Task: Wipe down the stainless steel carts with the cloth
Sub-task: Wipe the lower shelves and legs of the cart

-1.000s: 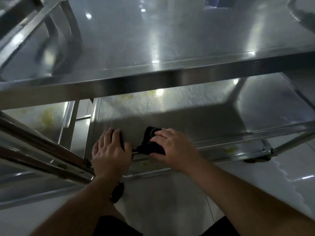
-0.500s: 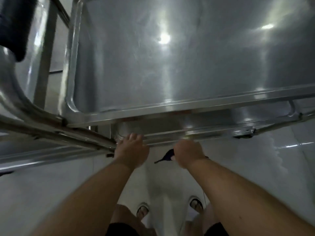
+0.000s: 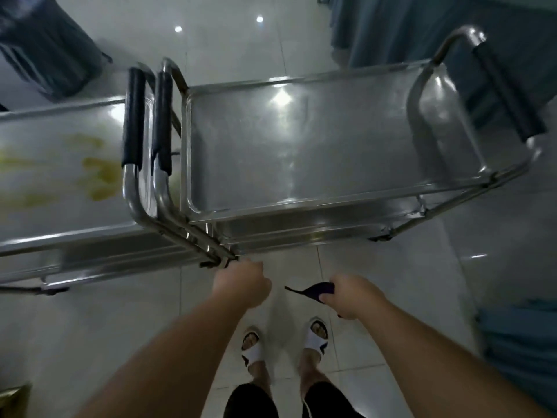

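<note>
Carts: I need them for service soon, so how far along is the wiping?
The right cart's top shelf shows no stains and looks done. The right hand grips the cloth, off the steel; the left hand is curled, touching nothing visible. The left cart's top carries yellow smears, so it remains.

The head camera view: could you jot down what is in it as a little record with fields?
Right cart: stainless steel cart, top shelf shiny, no stains visible
Left cart: stainless steel cart, top shelf smeared with yellow stains
Handles: black-padded handles of the two carts side by side
Cloth: dark purple cloth, held in the right hand
Left hand: curled, holds nothing, close to the carts' lower corner
Floor: pale glossy tiles
Feet: white sandals
</note>
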`<state>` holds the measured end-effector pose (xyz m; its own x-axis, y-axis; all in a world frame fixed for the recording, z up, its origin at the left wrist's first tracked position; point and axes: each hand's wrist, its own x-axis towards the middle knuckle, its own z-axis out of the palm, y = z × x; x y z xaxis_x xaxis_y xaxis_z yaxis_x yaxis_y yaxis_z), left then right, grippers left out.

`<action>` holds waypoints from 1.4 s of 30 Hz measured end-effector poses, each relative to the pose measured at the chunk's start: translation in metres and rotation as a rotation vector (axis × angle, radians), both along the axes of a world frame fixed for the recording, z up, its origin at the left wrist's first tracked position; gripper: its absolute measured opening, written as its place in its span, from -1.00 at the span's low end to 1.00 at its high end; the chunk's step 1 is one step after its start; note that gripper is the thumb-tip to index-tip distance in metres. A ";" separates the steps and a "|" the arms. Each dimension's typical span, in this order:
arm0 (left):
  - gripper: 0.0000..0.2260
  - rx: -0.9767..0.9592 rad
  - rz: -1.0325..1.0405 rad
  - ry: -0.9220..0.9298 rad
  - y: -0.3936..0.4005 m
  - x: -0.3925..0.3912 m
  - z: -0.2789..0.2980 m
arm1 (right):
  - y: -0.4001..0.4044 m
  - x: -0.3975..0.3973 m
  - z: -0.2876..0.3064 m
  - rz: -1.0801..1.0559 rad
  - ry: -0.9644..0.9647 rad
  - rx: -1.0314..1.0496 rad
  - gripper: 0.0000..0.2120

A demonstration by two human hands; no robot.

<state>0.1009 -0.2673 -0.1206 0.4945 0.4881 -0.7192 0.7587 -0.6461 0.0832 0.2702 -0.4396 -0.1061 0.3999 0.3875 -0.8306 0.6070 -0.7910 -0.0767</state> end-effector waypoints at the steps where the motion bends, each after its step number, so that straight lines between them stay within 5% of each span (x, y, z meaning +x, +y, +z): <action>1: -0.56 0.023 -0.013 -0.027 -0.001 0.001 0.018 | -0.006 0.000 0.016 -0.017 -0.015 0.018 -0.59; 14: -0.50 0.026 -0.346 -0.322 -0.076 0.039 0.128 | -0.088 -0.011 0.162 -0.354 -0.300 0.243 -0.62; 25: -0.49 0.067 -0.680 -0.356 -0.195 0.121 0.171 | -0.227 0.007 0.175 -0.643 -0.386 0.312 -0.71; 42: -0.48 0.090 -0.948 -0.376 -0.479 0.338 0.188 | -0.552 0.196 0.203 -0.856 -0.484 0.303 -0.67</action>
<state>0.4390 -0.7467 0.0672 0.8913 -0.1770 -0.4175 -0.1332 -0.9823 0.1319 0.4661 -0.9914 0.0974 0.9065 -0.0180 -0.4219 -0.1319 -0.9612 -0.2423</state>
